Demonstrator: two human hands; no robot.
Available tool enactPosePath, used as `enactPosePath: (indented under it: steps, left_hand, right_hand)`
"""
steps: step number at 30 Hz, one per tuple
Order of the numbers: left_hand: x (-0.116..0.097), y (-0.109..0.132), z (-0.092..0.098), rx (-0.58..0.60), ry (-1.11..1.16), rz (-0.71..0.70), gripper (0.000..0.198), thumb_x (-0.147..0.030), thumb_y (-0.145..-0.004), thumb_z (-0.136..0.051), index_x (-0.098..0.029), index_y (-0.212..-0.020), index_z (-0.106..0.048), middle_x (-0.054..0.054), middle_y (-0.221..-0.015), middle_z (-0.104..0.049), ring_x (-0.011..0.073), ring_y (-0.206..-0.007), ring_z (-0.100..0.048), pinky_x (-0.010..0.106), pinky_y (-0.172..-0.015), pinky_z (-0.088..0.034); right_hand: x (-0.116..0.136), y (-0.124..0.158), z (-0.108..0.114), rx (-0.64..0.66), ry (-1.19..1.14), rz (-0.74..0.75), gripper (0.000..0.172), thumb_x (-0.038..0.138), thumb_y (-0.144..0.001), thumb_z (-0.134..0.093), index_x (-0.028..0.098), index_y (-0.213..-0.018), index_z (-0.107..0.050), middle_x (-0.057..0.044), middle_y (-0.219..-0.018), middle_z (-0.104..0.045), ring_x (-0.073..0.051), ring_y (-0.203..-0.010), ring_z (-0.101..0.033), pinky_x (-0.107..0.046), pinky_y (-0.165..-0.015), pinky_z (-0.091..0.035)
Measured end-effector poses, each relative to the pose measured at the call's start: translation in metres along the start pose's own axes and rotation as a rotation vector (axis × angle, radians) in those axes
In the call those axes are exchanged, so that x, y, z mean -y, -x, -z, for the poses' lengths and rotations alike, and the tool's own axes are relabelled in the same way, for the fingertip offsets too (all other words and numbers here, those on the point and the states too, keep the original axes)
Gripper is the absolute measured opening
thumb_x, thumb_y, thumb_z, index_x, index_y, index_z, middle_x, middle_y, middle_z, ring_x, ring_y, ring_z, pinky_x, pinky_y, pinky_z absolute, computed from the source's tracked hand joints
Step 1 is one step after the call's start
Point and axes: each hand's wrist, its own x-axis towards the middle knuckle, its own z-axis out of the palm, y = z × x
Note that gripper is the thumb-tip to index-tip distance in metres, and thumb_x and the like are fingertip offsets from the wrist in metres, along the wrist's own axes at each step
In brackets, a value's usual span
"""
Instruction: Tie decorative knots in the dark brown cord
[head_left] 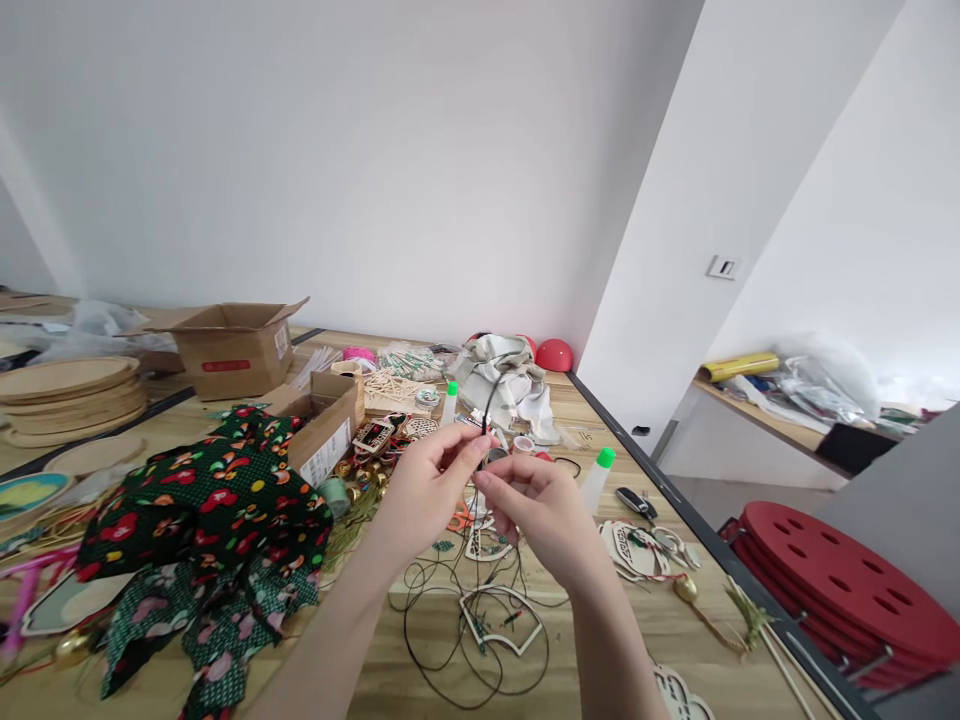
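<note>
My left hand (429, 480) is closed, with thumb and forefinger pinching a thin black cord (488, 402) whose upper end sticks up above the fingertips. Just below and to the right, my right hand (538, 505) also pinches the cord between thumb and fingers. From there the cord drops and spreads in loose loops over the table. A pale fan-shaped wooden frame (531, 640) lies among those loops, with small green and red bits on it. Behind my hands, a similar wooden piece (480, 548) is partly hidden.
On the left are dark floral fabric (202, 500), an open cardboard box (236, 360) and stacked wooden rounds (71, 395). Green-capped bottles (598, 478) stand near a key fob (636, 503). Grey cloth (502, 375) lies behind. Red stools (847, 580) are stacked beyond the right edge.
</note>
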Motion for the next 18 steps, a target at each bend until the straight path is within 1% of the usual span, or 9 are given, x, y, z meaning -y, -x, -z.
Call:
enactPosePath:
  steps: [1, 3, 5, 6, 8, 11, 14, 18]
  left_hand:
    - [0.001, 0.000, 0.000, -0.012, -0.037, -0.006, 0.029, -0.042, -0.085, -0.049, -0.017, -0.089, -0.064, 0.002, -0.077, -0.062, 0.0160, -0.069, -0.053, 0.024, -0.059, -0.040]
    - [0.003, 0.000, 0.002, -0.031, -0.131, 0.002, 0.031, -0.044, -0.085, -0.049, -0.018, -0.084, -0.065, 0.000, -0.065, -0.057, 0.0139, -0.058, -0.048, 0.023, -0.053, -0.035]
    - [0.003, -0.001, 0.005, -0.015, -0.217, 0.021, 0.033, -0.044, -0.084, -0.049, -0.018, -0.073, -0.064, -0.003, -0.053, -0.047, 0.0118, -0.050, -0.040, 0.023, -0.049, -0.030]
    - [0.003, -0.001, 0.007, 0.015, -0.238, 0.030, 0.034, -0.044, -0.083, -0.050, -0.017, -0.067, -0.062, -0.004, -0.050, -0.043, 0.0111, -0.048, -0.037, 0.023, -0.048, -0.028]
    - [0.000, -0.001, 0.010, 0.103, -0.206, 0.049, 0.035, -0.043, -0.082, -0.052, -0.017, -0.061, -0.059, -0.004, -0.050, -0.043, 0.0104, -0.048, -0.036, 0.023, -0.047, -0.028]
    - [-0.004, 0.001, 0.011, 0.276, -0.030, 0.128, 0.032, -0.043, -0.085, -0.049, -0.017, -0.070, -0.060, -0.004, -0.051, -0.045, 0.0096, -0.047, -0.038, 0.021, -0.046, -0.028]
    - [-0.004, 0.003, 0.010, 0.468, 0.120, 0.239, 0.031, -0.043, -0.088, -0.044, -0.017, -0.078, -0.058, -0.004, -0.047, -0.047, 0.0081, -0.041, -0.035, 0.020, -0.041, -0.025]
    - [0.002, 0.004, 0.009, 0.610, 0.277, 0.321, 0.029, -0.042, -0.089, -0.043, -0.018, -0.079, -0.053, -0.004, -0.046, -0.049, 0.0070, -0.038, -0.037, 0.017, -0.039, -0.027]
  right_hand:
    - [0.000, 0.000, 0.000, -0.005, 0.013, -0.006, 0.028, 0.043, -0.073, -0.066, 0.016, -0.070, -0.061, 0.005, -0.050, -0.049, -0.007, -0.039, -0.042, -0.017, -0.035, -0.031]
    - [0.000, -0.001, 0.002, -0.035, 0.036, -0.025, 0.029, 0.044, -0.072, -0.066, 0.016, -0.070, -0.061, 0.006, -0.047, -0.046, -0.006, -0.036, -0.037, -0.016, -0.033, -0.026]
    - [-0.001, -0.002, 0.005, -0.089, 0.052, -0.050, 0.031, 0.047, -0.072, -0.064, 0.016, -0.072, -0.060, 0.008, -0.041, -0.043, -0.006, -0.032, -0.032, -0.016, -0.031, -0.021]
    - [-0.001, -0.003, 0.007, -0.116, 0.059, -0.058, 0.032, 0.048, -0.073, -0.063, 0.016, -0.073, -0.059, 0.008, -0.038, -0.042, -0.005, -0.030, -0.029, -0.016, -0.030, -0.020]
    - [-0.002, -0.004, 0.010, -0.160, 0.067, -0.053, 0.034, 0.049, -0.074, -0.062, 0.016, -0.076, -0.058, 0.009, -0.033, -0.041, -0.005, -0.027, -0.027, -0.017, -0.029, -0.018]
    - [-0.004, -0.005, 0.011, -0.192, 0.042, -0.022, 0.035, 0.049, -0.075, -0.063, 0.015, -0.079, -0.057, 0.008, -0.032, -0.042, -0.006, -0.026, -0.027, -0.016, -0.028, -0.018]
    - [-0.005, -0.005, 0.011, -0.193, -0.007, 0.005, 0.034, 0.048, -0.076, -0.063, 0.015, -0.080, -0.056, 0.009, -0.033, -0.042, -0.005, -0.027, -0.027, -0.015, -0.029, -0.018]
    - [-0.005, -0.006, 0.013, -0.230, -0.047, 0.037, 0.034, 0.047, -0.074, -0.066, 0.015, -0.079, -0.057, 0.009, -0.035, -0.042, -0.004, -0.029, -0.028, -0.015, -0.032, -0.022]
